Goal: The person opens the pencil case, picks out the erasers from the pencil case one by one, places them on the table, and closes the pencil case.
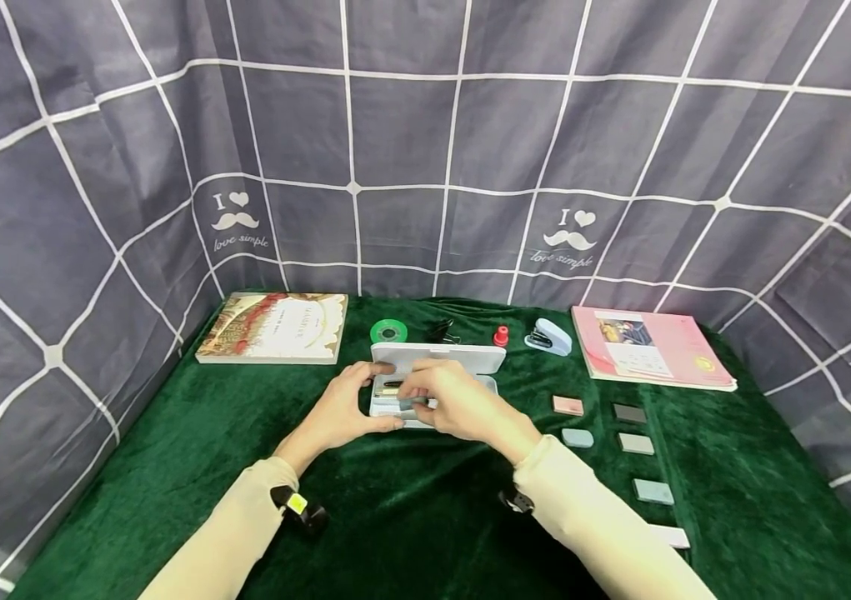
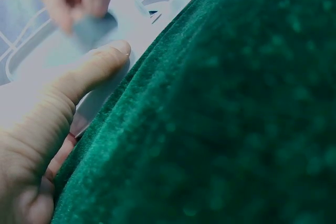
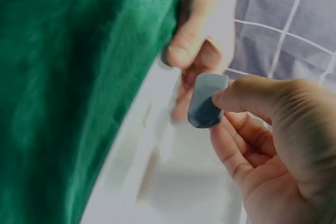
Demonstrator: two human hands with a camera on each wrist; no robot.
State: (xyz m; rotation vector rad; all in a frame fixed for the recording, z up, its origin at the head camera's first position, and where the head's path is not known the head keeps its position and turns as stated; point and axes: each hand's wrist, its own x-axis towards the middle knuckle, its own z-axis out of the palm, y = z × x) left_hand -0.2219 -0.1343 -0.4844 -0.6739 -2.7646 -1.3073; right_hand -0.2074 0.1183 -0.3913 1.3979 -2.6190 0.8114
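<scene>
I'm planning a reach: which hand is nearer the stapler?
Right: the right hand is over the open case, left of the stapler; the left hand is farther left, at the case's left end.

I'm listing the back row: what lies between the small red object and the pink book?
The head view shows a pale blue stapler between the small red object and the pink book.

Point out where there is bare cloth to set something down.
The green cloth is bare left of the left sleeve, in front of the left book, and before the open case, between both sleeves. Crowded: behind the case, with green tape, black clip, red object and stapler; and the right side, with small blocks.
</scene>
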